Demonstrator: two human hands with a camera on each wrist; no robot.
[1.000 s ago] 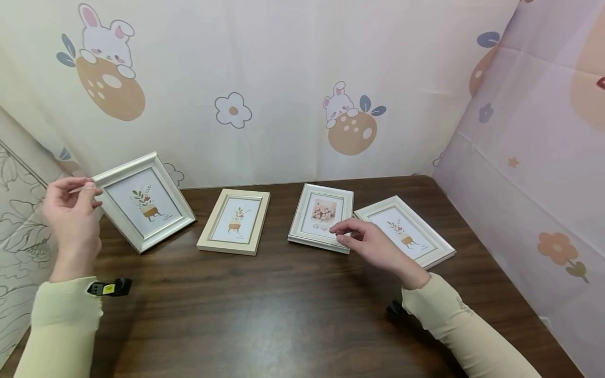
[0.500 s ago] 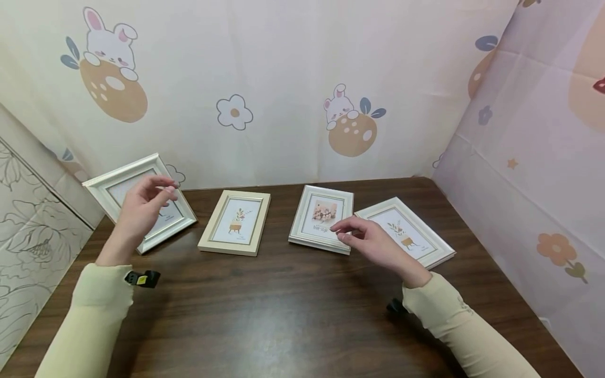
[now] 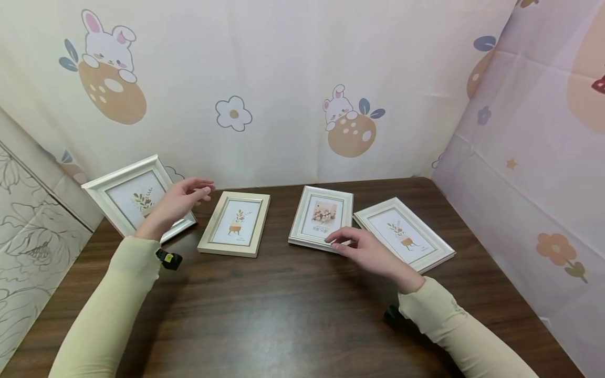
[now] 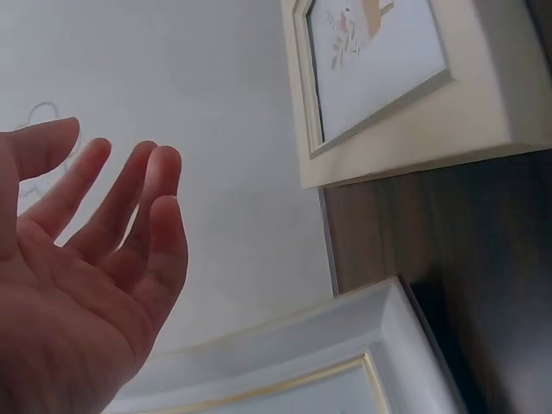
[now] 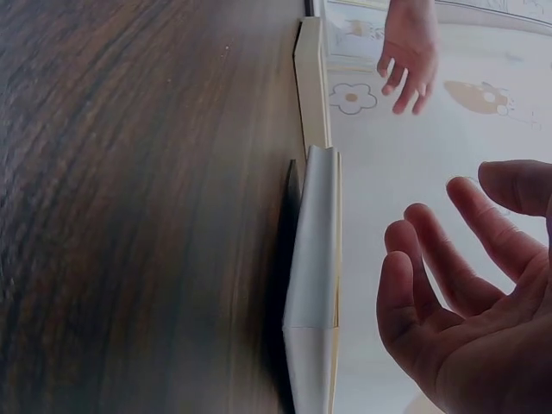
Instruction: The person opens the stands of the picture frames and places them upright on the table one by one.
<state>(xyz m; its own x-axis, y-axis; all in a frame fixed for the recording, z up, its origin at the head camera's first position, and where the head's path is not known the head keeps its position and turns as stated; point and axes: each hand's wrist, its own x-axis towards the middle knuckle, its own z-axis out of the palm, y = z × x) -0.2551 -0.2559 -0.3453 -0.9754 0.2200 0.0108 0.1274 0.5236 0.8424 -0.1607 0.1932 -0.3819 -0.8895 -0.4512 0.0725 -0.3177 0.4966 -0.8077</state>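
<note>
My left hand (image 3: 177, 202) hovers with relaxed fingers between the large silver-white picture frame (image 3: 125, 176) on the left and the cream picture frame (image 3: 204, 244). It covers the lower right part of the large frame in the head view, and nothing is between its fingers. The large frame leans tilted near the back wall, while the cream one lies flat with its plant print up. Loosely bent and holding nothing, my right hand (image 3: 366, 252) is over the lower right corner of a white picture frame (image 3: 298, 220) with a pink flower print. Another white picture frame (image 3: 437, 247) lies just to its right.
All the frames are along the back of a dark brown wooden table (image 3: 264, 315). A cloth backdrop (image 3: 279, 63) with rabbits and flowers rises behind, and a second patterned cloth (image 3: 529, 184) closes off the right side.
My left hand has moved right from the large frame's left edge, across its front, toward the cream frame. My right hand has barely shifted. The picture frames stay in place, apart from slight camera movement.
</note>
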